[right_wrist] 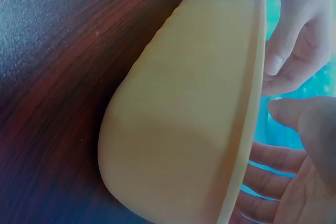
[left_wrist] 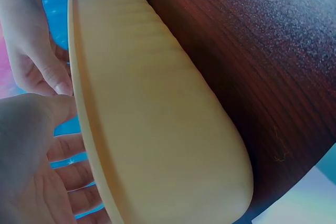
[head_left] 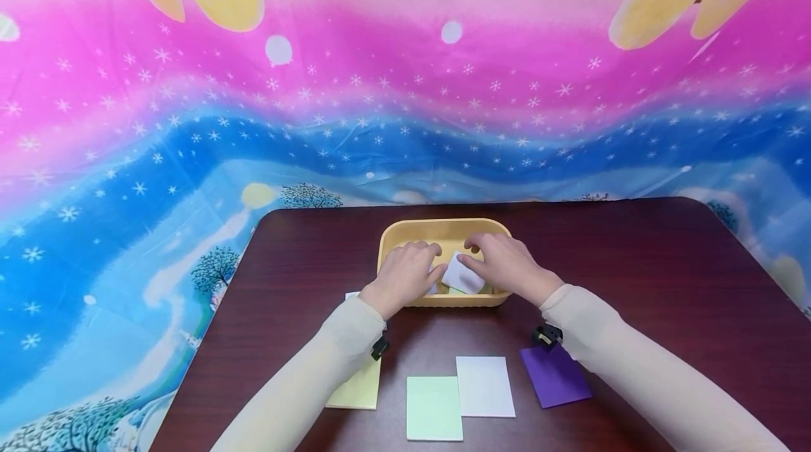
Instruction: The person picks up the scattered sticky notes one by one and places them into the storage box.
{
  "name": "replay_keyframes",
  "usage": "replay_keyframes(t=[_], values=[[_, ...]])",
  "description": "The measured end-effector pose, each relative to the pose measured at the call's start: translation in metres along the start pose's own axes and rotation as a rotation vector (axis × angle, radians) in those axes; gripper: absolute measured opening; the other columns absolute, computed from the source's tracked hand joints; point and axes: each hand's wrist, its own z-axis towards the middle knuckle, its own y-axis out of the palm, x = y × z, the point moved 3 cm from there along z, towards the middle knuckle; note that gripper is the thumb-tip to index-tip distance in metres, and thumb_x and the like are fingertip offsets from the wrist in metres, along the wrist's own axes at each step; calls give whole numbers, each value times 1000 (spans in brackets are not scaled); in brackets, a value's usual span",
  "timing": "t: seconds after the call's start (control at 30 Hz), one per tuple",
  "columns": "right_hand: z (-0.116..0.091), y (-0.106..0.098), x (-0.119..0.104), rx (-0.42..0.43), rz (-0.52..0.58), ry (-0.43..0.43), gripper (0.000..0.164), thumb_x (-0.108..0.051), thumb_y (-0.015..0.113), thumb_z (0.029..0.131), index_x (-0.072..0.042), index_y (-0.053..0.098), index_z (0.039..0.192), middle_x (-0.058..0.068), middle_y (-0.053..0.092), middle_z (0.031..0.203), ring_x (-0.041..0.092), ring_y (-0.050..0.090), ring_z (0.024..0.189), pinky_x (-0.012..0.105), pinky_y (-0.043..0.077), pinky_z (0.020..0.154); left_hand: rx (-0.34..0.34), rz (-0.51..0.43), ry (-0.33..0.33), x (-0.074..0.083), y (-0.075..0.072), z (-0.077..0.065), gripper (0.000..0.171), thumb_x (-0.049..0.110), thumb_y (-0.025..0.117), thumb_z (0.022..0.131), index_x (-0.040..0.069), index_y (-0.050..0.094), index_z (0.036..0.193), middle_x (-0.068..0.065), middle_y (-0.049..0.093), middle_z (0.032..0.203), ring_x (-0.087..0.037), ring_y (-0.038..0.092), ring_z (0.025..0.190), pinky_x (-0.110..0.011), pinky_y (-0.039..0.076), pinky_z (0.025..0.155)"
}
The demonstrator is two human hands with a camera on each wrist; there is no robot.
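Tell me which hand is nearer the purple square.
Right. The right hand is over the right end of the basket, beyond the purple square; the left hand is farther off, over the left end.

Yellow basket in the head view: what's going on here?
A person's left hand and right hand are over the yellow plastic basket, facing each other. Inside, a tilted white paper square lies close to the right hand; whether they touch is hard to tell. Nearer the person, a pale yellow square, pale green square, second white square and purple square rest on the dark table.
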Motion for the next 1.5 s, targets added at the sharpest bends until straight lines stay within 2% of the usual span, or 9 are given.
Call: replay_keyframes(t=[0.3,0.63,1.03,1.5], values=[[-3,-3,-5,54,12,-14,39,-42,58,88,-10,69,105,2,69,97,12,61,72,34,49,57,16,-5,2,0,-3,-2,39,42,49,93,14,63,117,-2,66,104,-19,62,91,-35,51,72],[-9,-9,-11,107,35,-42,36,-40,59,88,-10,70,103,3,69,96,18,64,78,36,50,60,42,-9,12,1,-6,-3,40,42,50,93,14,63,118,-2,66,105,-19,61,91,-36,51,72],[-17,-14,-20,153,48,-88,32,-38,61,87,-10,70,100,3,69,94,20,64,84,37,51,62,60,-2,21,5,-13,-8,39,42,50,93,15,63,117,-2,66,104,-19,61,92,-36,51,73],[-26,-20,-28,198,31,-117,31,-38,62,86,-11,70,99,0,68,94,16,62,85,36,51,65,85,-7,36,5,-19,-15,38,41,49,93,13,63,117,-2,66,105,-19,61,94,-37,50,76]])
